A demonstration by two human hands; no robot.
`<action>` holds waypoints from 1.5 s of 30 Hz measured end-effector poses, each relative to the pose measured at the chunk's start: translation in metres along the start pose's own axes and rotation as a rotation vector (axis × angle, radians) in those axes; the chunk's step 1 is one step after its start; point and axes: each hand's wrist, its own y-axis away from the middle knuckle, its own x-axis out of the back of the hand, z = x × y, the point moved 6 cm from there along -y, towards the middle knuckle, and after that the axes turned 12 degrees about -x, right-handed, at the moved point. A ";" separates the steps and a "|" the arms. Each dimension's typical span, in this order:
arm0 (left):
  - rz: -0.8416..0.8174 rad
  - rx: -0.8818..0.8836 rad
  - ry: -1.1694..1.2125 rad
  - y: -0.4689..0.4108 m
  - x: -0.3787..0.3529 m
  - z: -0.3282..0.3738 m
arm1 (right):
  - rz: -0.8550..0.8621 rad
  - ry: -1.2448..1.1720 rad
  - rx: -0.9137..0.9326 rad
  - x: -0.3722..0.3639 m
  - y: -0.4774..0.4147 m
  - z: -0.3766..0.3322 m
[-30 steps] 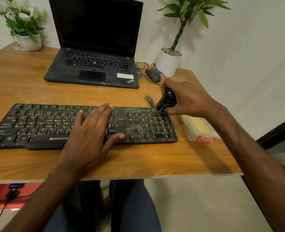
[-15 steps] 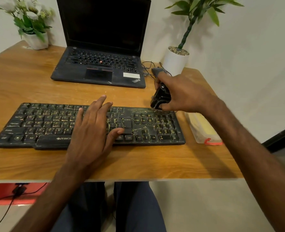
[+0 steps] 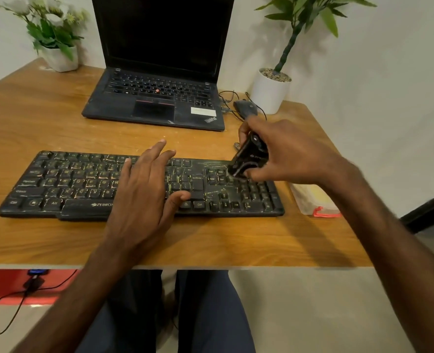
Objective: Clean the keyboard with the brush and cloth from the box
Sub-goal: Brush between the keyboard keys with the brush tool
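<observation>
A black, worn full-size keyboard [image 3: 65, 184] with scuffed, yellowish key legends lies on the brown wood-grain worktop [image 3: 45, 118], parallel to the front edge and close to it. The left hand [image 3: 144, 189] rests flat across the middle of the keyboard; its grip is open, with the fingers straight and spread toward the top key row and the thumb lying on the bottom row near the Ctrl key. The right hand [image 3: 287, 151] is above the right end of the keyboard, its grip closed around a small black plastic brush [image 3: 249, 156]. The brush is tilted, upper end toward the back of the worktop, lower end down on the keys between the navigation block and the number pad. The bristles themselves are too dark and blurred to make out.

A clear plastic rectangular box [image 3: 302, 202] with a red clasp sits at the right edge of the worktop, just beside the keyboard's right end and partly under the right forearm. A yellow cloth [image 3: 319, 197] shows through it.

Toward the back edge stands an open black laptop [image 3: 157, 98], screen dark. A dark corded mouse [image 3: 245, 108] lies just to its right, behind the right hand. A white round pot with a green leafy plant [image 3: 269, 93] stands in the back right corner, and a white pot of pale flowers [image 3: 60, 58] in the back left corner.
</observation>
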 end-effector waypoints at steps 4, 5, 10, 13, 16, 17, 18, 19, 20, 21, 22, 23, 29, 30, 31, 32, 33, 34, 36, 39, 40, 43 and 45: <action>-0.024 0.007 -0.012 0.001 0.000 -0.001 | -0.030 0.081 -0.015 -0.023 0.000 0.004; -0.032 0.008 -0.021 0.001 -0.001 -0.001 | -0.073 0.062 -0.002 -0.027 0.007 0.002; -0.144 -0.010 -0.125 -0.001 -0.012 0.001 | -0.166 -0.069 0.017 -0.008 0.031 0.005; -0.163 -0.019 -0.132 -0.001 -0.015 0.000 | 0.050 0.007 -0.019 0.013 0.013 0.027; -0.170 -0.023 -0.126 0.000 -0.014 -0.001 | 0.090 0.135 -0.063 0.005 -0.004 0.045; -0.178 -0.023 -0.126 0.000 -0.015 -0.001 | 0.054 0.144 -0.069 -0.002 -0.005 0.048; -0.183 -0.023 -0.126 0.000 -0.016 -0.001 | 0.019 0.139 -0.072 -0.008 -0.002 0.049; -0.185 -0.021 -0.124 0.000 -0.016 -0.001 | -0.015 0.118 -0.070 -0.012 0.005 0.047; -0.185 -0.017 -0.121 0.000 -0.016 -0.001 | -0.057 0.085 -0.060 -0.014 0.013 0.043; -0.183 -0.013 -0.121 0.000 -0.016 -0.001 | -0.111 0.048 -0.049 -0.016 0.023 0.038; -0.182 -0.011 -0.121 0.000 -0.016 0.000 | -0.179 0.009 -0.048 -0.017 0.033 0.034; -0.181 -0.012 -0.122 -0.001 -0.015 0.001 | -0.250 -0.036 -0.057 -0.016 0.043 0.030; -0.191 -0.015 -0.122 -0.001 -0.014 0.004 | -0.001 -0.029 -0.088 0.018 0.020 0.050; -0.191 -0.013 -0.121 0.000 -0.014 0.003 | 0.053 0.009 -0.106 0.017 0.009 0.057; -0.189 -0.012 -0.121 0.000 -0.013 0.003 | 0.087 0.055 -0.125 0.014 -0.002 0.064; -0.187 -0.012 -0.117 0.000 -0.013 0.003 | 0.101 0.103 -0.144 0.008 -0.010 0.071; -0.184 -0.011 -0.113 0.000 -0.013 0.002 | 0.103 0.146 -0.156 0.003 -0.017 0.075; -0.180 -0.010 -0.109 0.000 -0.012 0.002 | 0.103 0.179 -0.163 -0.001 -0.019 0.077; -0.169 -0.006 -0.106 0.000 -0.011 0.002 | 0.095 0.209 -0.154 -0.006 -0.013 0.072; -0.181 -0.007 -0.116 -0.001 -0.013 0.003 | -0.020 0.197 -0.123 -0.010 0.017 0.056; -0.185 -0.009 -0.120 -0.001 -0.014 0.003 | -0.094 0.159 -0.125 -0.011 0.028 0.051; -0.190 -0.016 -0.128 -0.003 -0.015 0.005 | -0.225 0.009 -0.138 -0.004 0.044 0.040; -0.190 -0.016 -0.126 -0.003 -0.014 0.006 | -0.119 0.024 -0.084 0.007 0.031 0.035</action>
